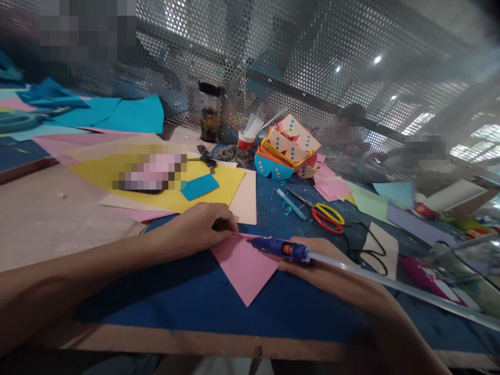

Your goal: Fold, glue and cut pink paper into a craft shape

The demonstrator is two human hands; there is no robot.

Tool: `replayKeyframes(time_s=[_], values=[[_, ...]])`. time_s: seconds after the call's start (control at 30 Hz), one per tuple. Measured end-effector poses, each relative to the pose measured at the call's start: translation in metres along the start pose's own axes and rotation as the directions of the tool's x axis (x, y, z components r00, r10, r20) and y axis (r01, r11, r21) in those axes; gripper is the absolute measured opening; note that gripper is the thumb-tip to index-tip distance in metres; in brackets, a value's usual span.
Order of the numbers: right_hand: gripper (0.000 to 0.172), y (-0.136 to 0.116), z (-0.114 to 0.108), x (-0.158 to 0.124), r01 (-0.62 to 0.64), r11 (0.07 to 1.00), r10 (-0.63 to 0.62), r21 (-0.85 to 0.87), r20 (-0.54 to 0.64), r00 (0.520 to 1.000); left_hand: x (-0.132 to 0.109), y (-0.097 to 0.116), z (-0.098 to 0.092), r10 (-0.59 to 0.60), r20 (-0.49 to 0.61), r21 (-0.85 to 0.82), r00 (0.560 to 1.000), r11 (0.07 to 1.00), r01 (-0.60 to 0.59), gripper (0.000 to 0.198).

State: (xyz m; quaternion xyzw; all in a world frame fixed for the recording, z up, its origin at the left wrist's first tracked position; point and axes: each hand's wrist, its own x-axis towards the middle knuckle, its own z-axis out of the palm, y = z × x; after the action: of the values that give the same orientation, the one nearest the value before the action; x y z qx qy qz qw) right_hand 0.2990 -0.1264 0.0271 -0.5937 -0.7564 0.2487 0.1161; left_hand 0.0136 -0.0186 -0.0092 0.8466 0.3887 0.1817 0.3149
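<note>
A pink paper sheet point(245, 266) lies on the blue mat point(187, 297), one corner pointing toward me. My left hand point(203, 226) is closed, its fingertips pinching the sheet's folded upper edge. My right hand point(324, 265) is wrapped round a blue glue gun point(282, 247), whose nozzle rests on that same edge just right of my left fingers. A long clear glue stick point(390, 285) sticks out of the gun's back toward the right.
Red and yellow scissors point(326, 216), a light blue pen point(291, 204) and a black cord point(361, 245) lie behind my right hand. Folded paper boxes point(289, 148), a red cup point(246, 140), a dark jar point(210, 112) and loose coloured sheets point(156, 179) fill the back. Perforated metal screen behind.
</note>
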Motion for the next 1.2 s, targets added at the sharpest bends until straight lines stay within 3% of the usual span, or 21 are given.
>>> replayKeyframes(time_s=[0.33,0.63,1.2], values=[[0.035,-0.002,-0.001,0.001,0.019,0.999,-0.02,0.034,0.028,0.999,0.001,0.0,-0.001,0.008,-0.001,0.016,1.0,1.0,-0.008,0.018],[0.036,0.011,-0.016,-0.005,-0.019,0.998,0.02,-0.058,0.026,0.999,0.0,0.001,-0.001,0.004,-0.01,0.018,1.0,1.0,-0.004,0.017],[0.035,0.005,-0.01,-0.002,0.005,1.0,-0.005,-0.03,0.016,1.0,0.002,0.0,-0.001,0.018,-0.006,0.02,1.0,1.0,-0.018,0.018]])
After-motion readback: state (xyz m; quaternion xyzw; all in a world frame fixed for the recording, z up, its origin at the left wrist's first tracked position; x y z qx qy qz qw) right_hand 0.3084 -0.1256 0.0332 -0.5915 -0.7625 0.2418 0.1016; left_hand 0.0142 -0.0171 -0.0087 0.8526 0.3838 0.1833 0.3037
